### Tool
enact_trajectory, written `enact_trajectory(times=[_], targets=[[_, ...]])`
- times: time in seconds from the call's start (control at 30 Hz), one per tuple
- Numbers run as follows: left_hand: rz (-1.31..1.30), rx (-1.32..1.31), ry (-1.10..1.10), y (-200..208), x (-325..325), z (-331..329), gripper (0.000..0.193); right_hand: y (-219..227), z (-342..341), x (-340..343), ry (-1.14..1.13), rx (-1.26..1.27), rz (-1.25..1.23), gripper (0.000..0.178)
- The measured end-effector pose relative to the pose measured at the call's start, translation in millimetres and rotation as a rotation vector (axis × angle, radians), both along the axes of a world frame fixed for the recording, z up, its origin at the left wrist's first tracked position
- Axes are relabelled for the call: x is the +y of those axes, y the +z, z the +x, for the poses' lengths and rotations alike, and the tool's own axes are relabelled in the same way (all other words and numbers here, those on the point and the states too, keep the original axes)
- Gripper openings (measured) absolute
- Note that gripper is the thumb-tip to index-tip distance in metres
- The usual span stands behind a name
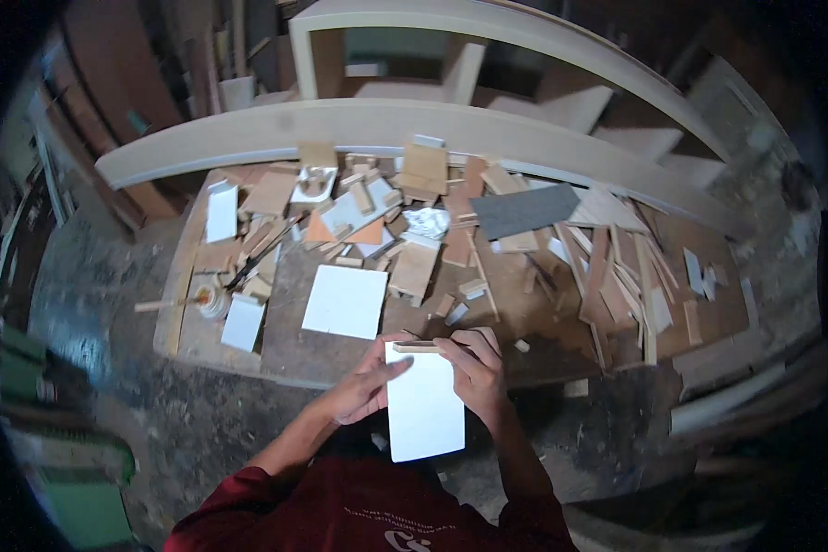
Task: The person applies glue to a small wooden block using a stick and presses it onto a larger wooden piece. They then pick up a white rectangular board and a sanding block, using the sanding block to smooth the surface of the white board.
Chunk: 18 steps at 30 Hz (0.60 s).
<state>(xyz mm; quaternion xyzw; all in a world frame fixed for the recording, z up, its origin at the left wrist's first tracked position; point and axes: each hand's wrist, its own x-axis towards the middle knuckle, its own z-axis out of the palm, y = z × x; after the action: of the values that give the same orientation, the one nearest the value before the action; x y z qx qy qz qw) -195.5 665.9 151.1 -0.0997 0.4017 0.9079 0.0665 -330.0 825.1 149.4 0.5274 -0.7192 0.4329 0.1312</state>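
In front of my body I hold a white rectangular board (425, 414) with its face turned up. My left hand (370, 382) grips the board's left side, thumb lying over the white face near the top. Along the board's far edge lies a short, narrow wooden strip (418, 348). My right hand (477, 368) is closed on the right end of that strip, at the board's upper right corner. Some of the fingers of both hands are hidden behind the board. Just beyond my hands, a white square panel (345, 301) lies flat on the worktable (285, 345).
Wood offcuts (630, 276), a dark grey piece (524, 212) and small blocks crowd the table. A jar (213, 302) with a stick across it stands at the left, near a small white board (243, 322). A long pale panel (359, 124) and an open shelf frame (469, 69) rise behind.
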Motion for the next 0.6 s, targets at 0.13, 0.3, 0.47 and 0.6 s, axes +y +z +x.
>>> enact_trajectory(times=[0.13, 0.3, 0.47, 0.6], targets=[[-0.073, 0.056, -0.177, 24, -25, -16, 0.044, 11, 7, -5, -0.167, 0.051, -0.031, 0.032], [-0.270, 0.185, -0.284, 39, -53, -22, 0.048, 23, 10, -19, -0.183, 0.108, -0.070, 0.036], [-0.618, 0.320, -0.259, 58, -85, -19, 0.055, 65, 9, -44, -0.105, 0.181, -0.092, 0.046], [-0.493, 0.278, -0.197, 76, -100, -24, 0.054, 86, -1, -68, -0.046, 0.130, -0.102, 0.035]])
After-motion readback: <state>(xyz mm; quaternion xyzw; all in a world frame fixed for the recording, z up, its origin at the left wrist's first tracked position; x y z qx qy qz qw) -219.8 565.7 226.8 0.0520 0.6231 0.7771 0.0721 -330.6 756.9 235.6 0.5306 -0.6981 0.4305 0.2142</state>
